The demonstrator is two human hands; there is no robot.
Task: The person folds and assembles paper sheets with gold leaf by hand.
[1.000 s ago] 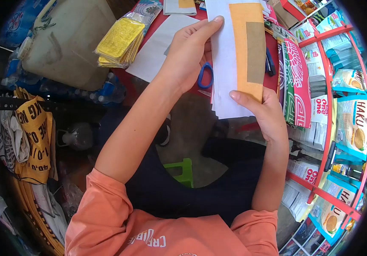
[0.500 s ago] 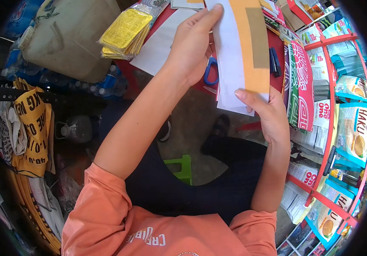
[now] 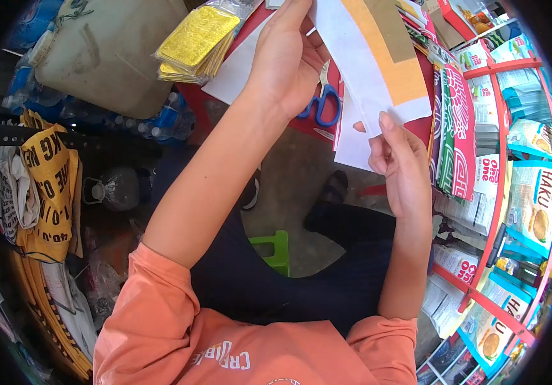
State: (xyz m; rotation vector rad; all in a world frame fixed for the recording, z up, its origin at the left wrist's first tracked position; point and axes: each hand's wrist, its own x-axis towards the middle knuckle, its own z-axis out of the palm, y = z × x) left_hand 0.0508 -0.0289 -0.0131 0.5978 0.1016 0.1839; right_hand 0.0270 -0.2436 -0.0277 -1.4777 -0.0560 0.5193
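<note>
A white paper sheet point(image 3: 356, 61) with an orange and brown piece point(image 3: 391, 48) on it is held up over the red table. My left hand point(image 3: 288, 64) grips its upper left part, the fingertips cut off by the frame's top. Thumb and fingers of my right hand point(image 3: 399, 151) pinch its lower edge. Beneath it, another white sheet point(image 3: 353, 144) lies at the table's edge. Blue-handled scissors point(image 3: 328, 106) rest between the hands, blades partly hidden. Left of my left hand sits a bagged stack of gold-coloured packets point(image 3: 200, 37).
A red rack point(image 3: 495, 122) with hanging snack packs stands at the right. At the left are a large plastic container point(image 3: 112, 54), water bottles point(image 3: 173, 119) and yellow bags point(image 3: 51, 192). A green stool point(image 3: 279, 253) is below, between the legs.
The held paper has tilted, its lower end swinging right and up. My right hand has shifted up slightly with its fingers curled more. More of the scissors and the lower sheet now shows.
</note>
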